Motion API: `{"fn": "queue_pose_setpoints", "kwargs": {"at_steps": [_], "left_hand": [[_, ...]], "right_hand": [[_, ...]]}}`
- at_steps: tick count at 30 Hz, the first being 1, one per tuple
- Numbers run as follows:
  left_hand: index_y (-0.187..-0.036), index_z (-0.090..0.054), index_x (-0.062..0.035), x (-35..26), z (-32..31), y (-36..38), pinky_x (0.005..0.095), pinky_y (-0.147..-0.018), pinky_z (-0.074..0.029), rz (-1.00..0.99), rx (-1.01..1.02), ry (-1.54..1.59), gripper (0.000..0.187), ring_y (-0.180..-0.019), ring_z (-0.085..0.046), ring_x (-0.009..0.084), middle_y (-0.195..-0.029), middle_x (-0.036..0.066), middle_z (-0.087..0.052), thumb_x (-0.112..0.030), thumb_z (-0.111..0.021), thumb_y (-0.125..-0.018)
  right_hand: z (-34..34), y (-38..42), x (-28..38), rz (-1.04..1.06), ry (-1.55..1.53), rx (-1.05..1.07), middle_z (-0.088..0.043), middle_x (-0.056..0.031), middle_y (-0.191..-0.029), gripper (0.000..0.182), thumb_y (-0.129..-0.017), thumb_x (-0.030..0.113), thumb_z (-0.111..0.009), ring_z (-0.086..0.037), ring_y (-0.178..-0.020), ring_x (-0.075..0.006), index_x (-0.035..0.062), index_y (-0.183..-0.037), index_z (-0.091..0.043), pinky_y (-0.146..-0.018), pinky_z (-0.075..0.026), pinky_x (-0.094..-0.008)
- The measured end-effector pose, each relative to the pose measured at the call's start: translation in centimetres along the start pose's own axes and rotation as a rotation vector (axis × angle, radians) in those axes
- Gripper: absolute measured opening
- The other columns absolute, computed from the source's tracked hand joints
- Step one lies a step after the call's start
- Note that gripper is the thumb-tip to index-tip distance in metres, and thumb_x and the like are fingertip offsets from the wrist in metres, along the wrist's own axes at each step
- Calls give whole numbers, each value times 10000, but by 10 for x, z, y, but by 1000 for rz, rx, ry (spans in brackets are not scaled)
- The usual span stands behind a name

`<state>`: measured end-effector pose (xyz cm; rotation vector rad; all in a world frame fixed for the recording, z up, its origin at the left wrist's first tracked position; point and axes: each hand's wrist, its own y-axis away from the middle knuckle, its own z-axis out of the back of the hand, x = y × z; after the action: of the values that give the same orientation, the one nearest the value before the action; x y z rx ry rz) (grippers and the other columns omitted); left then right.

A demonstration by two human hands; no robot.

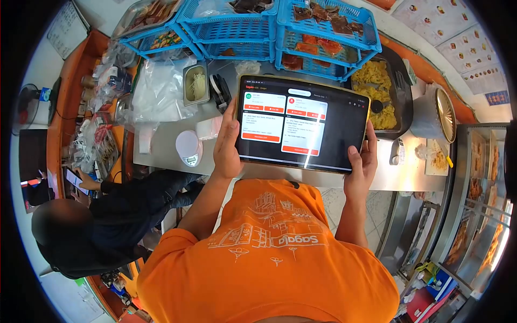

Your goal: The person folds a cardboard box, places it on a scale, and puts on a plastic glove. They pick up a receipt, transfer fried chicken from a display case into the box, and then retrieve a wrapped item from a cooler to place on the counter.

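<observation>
An orange shirt (258, 274) is nearest the camera, with white drawings on the front. Past it, 2 hands hold a black tablet (301, 126) up over the middle of the table's near edge. Its lit screen faces up at the person, most likely so it is easy to read. The left hand (229, 156) is closed on the tablet's left side, thumb at the front and fingers mostly hidden behind. The right hand (361, 167) grips near the lower right corner, thumb on the front. With 1 hand on each side, the tablet should not tip. On the metal table (398, 180), a white scale (187, 146) sits near the front edge, left of the tablet. A black tray (409, 107) of yellow food is by the far right corner. Blue baskets (231, 34) stand along the far edge, probably stacked to save room. Another person (116, 231) (off to the left) holds a phone (76, 181).
</observation>
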<state>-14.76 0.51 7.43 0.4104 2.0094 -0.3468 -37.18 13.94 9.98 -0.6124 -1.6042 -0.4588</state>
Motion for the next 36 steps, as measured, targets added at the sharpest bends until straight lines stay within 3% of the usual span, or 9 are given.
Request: {"fn": "queue_pose_setpoints", "kwargs": {"at_steps": [8,10,12,13,14,16,17,20,36], "left_hand": [[-1495,-309,-10,14,8,-1,323,-1055,-429,118,-57,175,570,-1255,-520,173,-1414,98,-493,-360,-386,-1053],[-1467,-346,-10,18,11,-3,325,-1036,-444,100,-59,186,545,-1214,-549,170,-1359,90,-535,-356,-401,-1050],[-1457,-357,-11,18,10,-5,324,-1033,-445,95,-74,194,543,-1214,-548,171,-1348,90,-540,-361,-412,-1046],[-1447,-368,-11,17,9,-6,324,-1031,-445,88,-87,204,542,-1214,-548,171,-1338,89,-544,-366,-423,-1042],[-1447,-368,-11,17,9,-7,324,-1031,-445,87,-91,205,542,-1214,-548,171,-1338,89,-544,-366,-423,-1042],[-1448,-365,-9,15,9,-7,321,-1029,-446,76,-67,185,557,-1219,-544,170,-1334,93,-546,-380,-428,-1038],[-1445,-364,-6,13,8,-7,322,-1033,-444,86,-82,177,555,-1226,-538,169,-1332,97,-546,-378,-426,-1038],[-1444,-362,-5,13,6,-8,318,-1024,-454,64,-61,170,556,-1215,-549,168,-1327,100,-550,-380,-421,-1038],[-1438,-364,-14,9,6,-7,313,-985,-503,43,-107,162,529,-1187,-584,167,-1313,107,-568,-369,-395,-1047]], "right_hand": [[-4,-7,3,20,117,-7,-569,-110,-1142,674,-931,157,-627,-557,-1036,-140,-5,-1501,-305,-881,-455,-268],[-4,-7,3,62,384,-109,-500,-121,-1168,658,-929,170,-632,-523,-1022,-167,-16,-1481,-325,-873,-443,-280],[9,-8,-14,269,650,-282,-446,-125,-1158,677,-911,183,-652,-474,-1048,-206,11,-1482,-332,-906,-402,-293],[10,-8,-12,390,679,-323,-465,-146,-1207,598,-881,278,-693,-445,-1145,-272,63,-1403,-496,-998,-336,-346],[9,-10,-8,390,679,-318,-465,-146,-1207,598,-881,278,-693,-445,-1145,-272,63,-1403,-496,-998,-336,-346],[1,-8,7,708,1008,43,-459,-168,-1305,480,-862,436,-685,-387,-1260,-328,135,-1236,-667,-1072,-257,-437],[-7,-8,7,681,1040,123,-421,-177,-1413,428,-857,547,-638,-311,-1357,-365,217,-1110,-742,-1115,-151,-515],[-20,-12,11,645,1205,277,-399,-168,-1454,415,-861,574,-618,-264,-1398,-369,283,-1135,-733,-1125,-88,-540],[-24,-15,5,641,1174,300,-384,-148,-1485,435,-852,605,-615,-239,-1420,-373,297,-1136,-732,-1135,-59,-539]]}}
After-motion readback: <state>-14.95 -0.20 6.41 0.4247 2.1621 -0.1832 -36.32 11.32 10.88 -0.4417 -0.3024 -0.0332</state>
